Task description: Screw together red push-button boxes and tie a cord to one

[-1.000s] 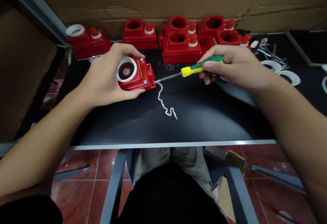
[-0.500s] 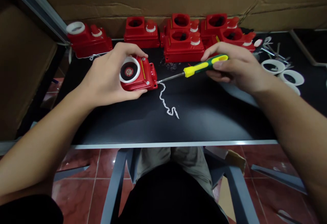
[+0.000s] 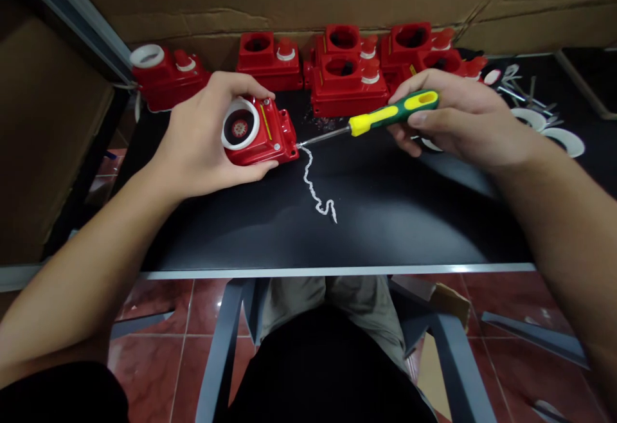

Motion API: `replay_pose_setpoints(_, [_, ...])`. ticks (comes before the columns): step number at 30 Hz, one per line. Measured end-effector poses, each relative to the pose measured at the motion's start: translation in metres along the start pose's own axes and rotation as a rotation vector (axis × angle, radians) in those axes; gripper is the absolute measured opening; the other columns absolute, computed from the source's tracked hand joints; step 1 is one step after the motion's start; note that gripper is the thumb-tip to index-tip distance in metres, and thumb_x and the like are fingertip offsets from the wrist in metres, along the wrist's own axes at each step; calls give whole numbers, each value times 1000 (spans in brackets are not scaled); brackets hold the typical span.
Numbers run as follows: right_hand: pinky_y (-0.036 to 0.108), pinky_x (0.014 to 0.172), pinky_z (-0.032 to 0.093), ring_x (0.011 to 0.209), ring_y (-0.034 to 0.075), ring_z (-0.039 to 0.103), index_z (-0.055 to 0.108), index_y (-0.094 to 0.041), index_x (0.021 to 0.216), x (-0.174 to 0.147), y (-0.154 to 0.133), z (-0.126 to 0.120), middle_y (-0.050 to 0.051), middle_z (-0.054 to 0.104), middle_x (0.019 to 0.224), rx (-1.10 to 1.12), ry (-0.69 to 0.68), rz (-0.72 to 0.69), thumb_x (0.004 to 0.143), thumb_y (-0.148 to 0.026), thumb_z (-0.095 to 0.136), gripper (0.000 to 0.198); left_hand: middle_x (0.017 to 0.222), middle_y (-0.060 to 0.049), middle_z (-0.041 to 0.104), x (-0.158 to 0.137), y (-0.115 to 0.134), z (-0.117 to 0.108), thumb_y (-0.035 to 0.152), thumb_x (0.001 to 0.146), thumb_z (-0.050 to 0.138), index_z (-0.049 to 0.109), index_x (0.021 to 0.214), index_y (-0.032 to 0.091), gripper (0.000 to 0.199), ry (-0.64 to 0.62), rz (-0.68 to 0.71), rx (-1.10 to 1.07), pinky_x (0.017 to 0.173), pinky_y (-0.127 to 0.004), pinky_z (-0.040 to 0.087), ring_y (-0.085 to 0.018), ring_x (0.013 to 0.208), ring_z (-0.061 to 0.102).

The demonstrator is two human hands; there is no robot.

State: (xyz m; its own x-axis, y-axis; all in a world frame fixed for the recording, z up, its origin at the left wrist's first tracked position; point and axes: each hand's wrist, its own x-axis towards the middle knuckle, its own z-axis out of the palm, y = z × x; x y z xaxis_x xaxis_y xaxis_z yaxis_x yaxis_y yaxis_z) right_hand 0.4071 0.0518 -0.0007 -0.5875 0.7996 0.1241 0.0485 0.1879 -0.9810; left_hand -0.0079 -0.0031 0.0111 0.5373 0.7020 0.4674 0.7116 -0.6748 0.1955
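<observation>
The left hand [image 3: 202, 143] is closed around the red box [image 3: 260, 143], the thumb along its side toward the front edge of the worktop [image 3: 395, 224] and the fingers at its far side. The box is left of the middle of the worktop, apart from the front edge. The right hand [image 3: 450, 114] grips the handle of the screwdriver [image 3: 380, 116], and the tip meets the right end of the box, at a corner. There one end of the white strand [image 3: 313, 188] also begins; the rest lies loose toward the front edge.

The main danger, I think, is slipping: if the push is not in line, the tip could leave the corner and scratch the red paint. The strand could also be torn or caught under the tip, because it is thin and lies so close. If the left grip is weak, the box may turn.

The left forearm comes from the left front corner, the right one from the right side, with its palm turned down and the shaft sloping down to the left.
</observation>
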Motion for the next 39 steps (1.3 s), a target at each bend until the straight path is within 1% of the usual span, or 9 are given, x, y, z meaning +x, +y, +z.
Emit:
replay_pose_setpoints(6, [29, 49, 48, 57, 15, 67, 68, -24, 111, -2, -3, 3, 0, 74, 74, -17, -16, 55, 93, -72, 102, 62, 161, -12, 80, 1, 2, -3, 60, 100, 96, 60, 161, 27, 78, 10, 29, 41, 119, -59, 74, -38, 141, 83])
replay_pose_setpoints(14, [26, 44, 47, 46, 14, 62, 63, -21, 97, -4, -2, 2, 1, 71, 64, -140, -38, 50, 107, -82, 84, 64, 164, -3, 78, -1, 2, 0, 70, 107, 84, 59, 162, 37, 69, 6, 34, -23, 127, -55, 70, -37, 149, 81])
replay_pose_setpoints(18, [25, 41, 38, 49, 12, 57, 69, -20, 112, -4, 1, 7, -2, 64, 67, -159, 25, 18, 110, -86, 76, 67, 166, -3, 75, -1, 0, 3, 74, 106, 82, 58, 163, 36, 73, -59, -10, -57, 132, -57, 67, -39, 149, 81])
replay_pose_setpoints(20, [25, 42, 32, 53, 11, 50, 67, -21, 121, -2, 3, 8, -6, 56, 70, -84, 41, -1, 106, -80, 85, 64, 166, -5, 75, -1, 0, 3, 77, 105, 80, 58, 162, 33, 75, -73, -8, -62, 131, -59, 68, -39, 148, 81])
replay_pose_setpoints(22, [24, 44, 29, 53, 9, 43, 60, -25, 120, 0, 6, 7, -8, 52, 73, -3, 16, -12, 100, -62, 95, 55, 165, -5, 76, -1, 0, 2, 74, 105, 81, 59, 161, 34, 72, -58, -9, -51, 130, -57, 68, -39, 149, 81])
replay_pose_setpoints(25, [25, 48, 30, 52, 9, 41, 52, -28, 118, 2, 11, 0, -10, 54, 74, 9, -19, -24, 97, -38, 90, 44, 166, -1, 78, -2, 2, 0, 65, 106, 84, 61, 161, 39, 66, -18, -28, -22, 132, -53, 67, -36, 149, 80])
replay_pose_setpoints(30, [27, 55, 37, 57, 10, 50, 53, -27, 122, 2, 12, -5, -8, 56, 80, -70, 11, -69, 99, -34, 86, 41, 164, -7, 78, -3, -2, 1, 68, 104, 88, 60, 163, 33, 74, -13, -7, -32, 131, -61, 69, -40, 149, 80])
replay_pose_setpoints(35, [27, 56, 49, 61, 9, 61, 58, -24, 127, 0, 3, -5, -2, 74, 93, -135, 56, -68, 103, -59, 97, 58, 166, -5, 77, -3, -4, 0, 61, 103, 89, 62, 163, 36, 71, -8, -26, -25, 136, -61, 66, -40, 151, 79])
replay_pose_setpoints(39, [25, 47, 46, 53, 8, 61, 60, -21, 120, -2, -3, -8, 1, 78, 88, -162, 45, -44, 101, -74, 96, 67, 163, -2, 80, -4, 0, 0, 56, 104, 89, 64, 162, 38, 66, 29, -7, -3, 128, -57, 71, -38, 144, 83])
